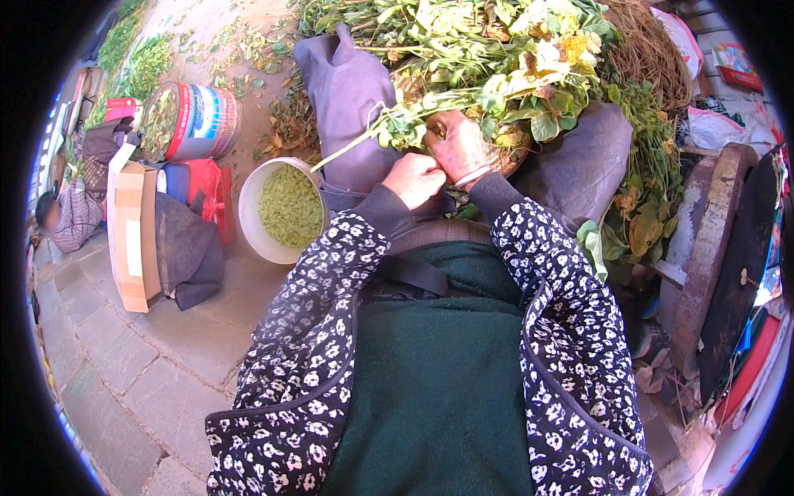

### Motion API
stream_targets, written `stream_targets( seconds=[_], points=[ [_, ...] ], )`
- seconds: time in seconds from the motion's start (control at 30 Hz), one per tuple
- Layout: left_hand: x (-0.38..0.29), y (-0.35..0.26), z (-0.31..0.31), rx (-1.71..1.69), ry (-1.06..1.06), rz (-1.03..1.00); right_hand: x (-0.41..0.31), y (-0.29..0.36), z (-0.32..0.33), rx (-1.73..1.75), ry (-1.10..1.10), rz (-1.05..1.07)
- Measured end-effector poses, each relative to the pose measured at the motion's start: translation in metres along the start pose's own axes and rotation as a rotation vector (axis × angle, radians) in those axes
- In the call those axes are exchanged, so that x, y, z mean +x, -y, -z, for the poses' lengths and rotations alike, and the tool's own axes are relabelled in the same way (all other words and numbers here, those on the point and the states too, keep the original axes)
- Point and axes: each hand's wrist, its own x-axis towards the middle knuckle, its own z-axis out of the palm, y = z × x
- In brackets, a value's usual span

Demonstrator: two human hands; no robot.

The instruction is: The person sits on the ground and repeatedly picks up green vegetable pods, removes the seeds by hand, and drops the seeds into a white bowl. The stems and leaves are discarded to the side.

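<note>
My left hand (412, 178) is curled into a loose fist, and its fingertips meet my right hand. Any small thing inside it is hidden. My right hand (460, 146) bends its fingers beside the leafy pods of a bean stalk (397, 123); whether it grips the stalk or a pod cannot be made out. That stalk lies across my left thigh, its bare end pointing at a white plastic bucket (245, 208). Shelled green beans (290, 208) fill part of the bucket. A heap of bean plants (446, 37) with green and yellowing leaves spreads over and beyond my knees.
A printed round tub (208, 121) holding plant scraps stands at the left, behind an opened cardboard box (133, 235) and a dark cloth (186, 248). Dry stripped stalks (651, 49) are piled at the right, near a worn round-edged stand (707, 248). Another person (74, 217) is at the far left.
</note>
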Motion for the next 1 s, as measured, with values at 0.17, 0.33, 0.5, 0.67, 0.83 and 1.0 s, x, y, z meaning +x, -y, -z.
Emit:
stream_targets(
  seconds=[0.17,0.33,0.5,0.67,0.83,1.0],
  points=[
    [-0.012,-0.045,0.036,-0.661,0.069,0.294,-0.005,0.017,0.021,-0.066,-0.057,0.188],
    [0.002,-0.027,0.008,-0.688,-0.344,-0.037,-0.003,0.021,0.023,-0.002,0.04,-0.082],
    [0.007,-0.013,-0.002,-0.28,-0.491,-0.091,-0.005,0.009,0.014,0.083,-0.011,0.035],
    [0.021,-0.027,0.007,-0.463,-0.361,0.101,-0.011,0.011,0.019,-0.123,-0.065,0.233],
    [0.024,-0.037,0.009,-0.641,-0.405,0.214,-0.024,0.021,0.03,-0.173,-0.028,0.035],
    [0.016,-0.053,0.013,-0.977,-0.275,0.331,-0.037,-0.014,0.018,0.279,0.288,-0.132]
  ],
)
